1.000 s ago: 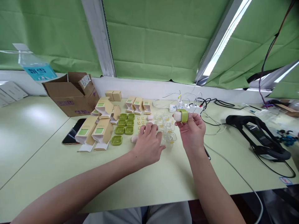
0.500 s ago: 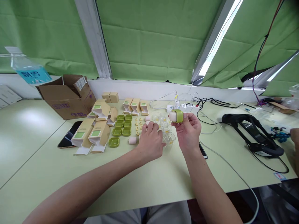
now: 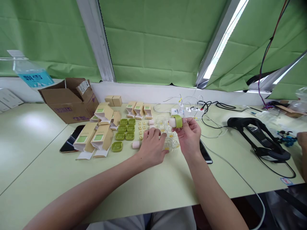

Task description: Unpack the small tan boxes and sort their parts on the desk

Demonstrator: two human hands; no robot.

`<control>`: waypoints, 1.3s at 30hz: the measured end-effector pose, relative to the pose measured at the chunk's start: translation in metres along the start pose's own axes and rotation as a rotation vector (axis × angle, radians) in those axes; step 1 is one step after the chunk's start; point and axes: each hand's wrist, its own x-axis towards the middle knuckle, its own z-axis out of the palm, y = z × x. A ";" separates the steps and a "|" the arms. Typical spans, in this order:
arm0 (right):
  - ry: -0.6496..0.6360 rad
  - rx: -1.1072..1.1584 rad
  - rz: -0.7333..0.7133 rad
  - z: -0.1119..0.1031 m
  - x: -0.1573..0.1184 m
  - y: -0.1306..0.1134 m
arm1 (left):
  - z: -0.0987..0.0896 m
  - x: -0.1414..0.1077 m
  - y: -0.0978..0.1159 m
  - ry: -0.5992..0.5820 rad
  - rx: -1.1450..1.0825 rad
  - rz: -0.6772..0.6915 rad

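Note:
My right hand (image 3: 189, 135) pinches a green ring-shaped part with a pale pink cylinder (image 3: 175, 121) in it, raised above the table. My left hand (image 3: 153, 147) is low over the table, its fingers curled at a clear plastic cup (image 3: 168, 143) among several clear cups with yellow bits. The grip itself is partly hidden. Beside that hand's wrist lies another pale pink cylinder (image 3: 136, 145). Small yellow clips (image 3: 140, 127) stand in rows to its left, and farther left are several green trays (image 3: 120, 136).
Opened small cartons (image 3: 102, 137), a large cardboard box (image 3: 69, 102) and a phone (image 3: 72, 140) are at the left. A power strip (image 3: 194, 112) with cables is behind. At the right are another phone (image 3: 205, 153), a black headset-like device (image 3: 259, 137) and another person's hand (image 3: 302, 140).
My right hand has moved left and slightly down with the green part and pink cylinder. My left hand has shifted a little left and down, its fingers spreading somewhat at the clear cups.

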 end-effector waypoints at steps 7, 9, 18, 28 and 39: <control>-0.190 0.056 0.278 0.005 -0.003 0.018 | -0.046 -0.027 -0.048 0.318 -0.337 0.070; -0.267 0.088 0.427 0.014 -0.009 0.026 | -0.049 -0.036 -0.059 0.346 -0.421 0.080; -0.381 0.108 0.667 0.068 -0.045 0.054 | -0.024 -0.052 -0.064 0.450 -0.786 -0.036; -0.396 -0.363 0.085 0.057 -0.049 0.047 | -0.051 -0.054 -0.078 0.573 -0.333 -0.058; -0.323 -0.456 0.153 0.063 -0.069 0.051 | -0.043 -0.058 -0.071 0.446 -0.224 -0.071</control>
